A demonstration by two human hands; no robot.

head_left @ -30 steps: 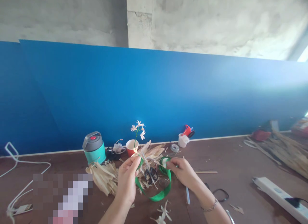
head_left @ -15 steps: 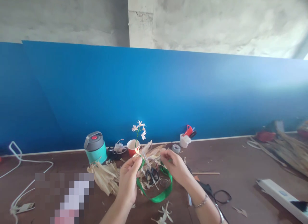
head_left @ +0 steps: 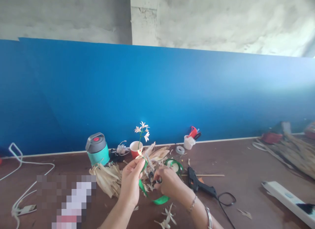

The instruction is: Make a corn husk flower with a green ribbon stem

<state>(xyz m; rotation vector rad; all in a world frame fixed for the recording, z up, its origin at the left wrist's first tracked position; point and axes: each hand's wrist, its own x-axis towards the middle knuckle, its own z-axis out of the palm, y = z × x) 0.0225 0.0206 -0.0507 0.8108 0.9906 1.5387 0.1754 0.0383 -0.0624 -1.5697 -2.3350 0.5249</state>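
Observation:
My left hand point(head_left: 131, 181) pinches a small pale flower point(head_left: 139, 154) with the end of a green ribbon point(head_left: 160, 200) at its base. From there the ribbon hangs in a loop over the table, toward the green ribbon roll point(head_left: 180, 168) behind my right hand. My right hand point(head_left: 169, 181) has its fingers curled on the black handles of the scissors point(head_left: 158, 181), which lie among dried husk pieces point(head_left: 161, 154). Just beyond my left hand, a red and white cup point(head_left: 136, 149) holds a green stem with several pale flowers point(head_left: 144, 126). More loose flowers point(head_left: 169, 217) lie nearer me.
A black glue gun point(head_left: 200, 185) with its cord lies right of my right hand, by a thin stick point(head_left: 214, 175). Left are a husk bundle point(head_left: 108, 180) and a teal container point(head_left: 98, 154). Behind are a tape roll point(head_left: 180, 150) and a white cup point(head_left: 189, 143). A blue partition point(head_left: 157, 91) edges the table.
My right hand has come down and left, from above the ribbon to the scissors' handles. The ribbon roll and the glue gun now show more fully. My left hand keeps its pinch.

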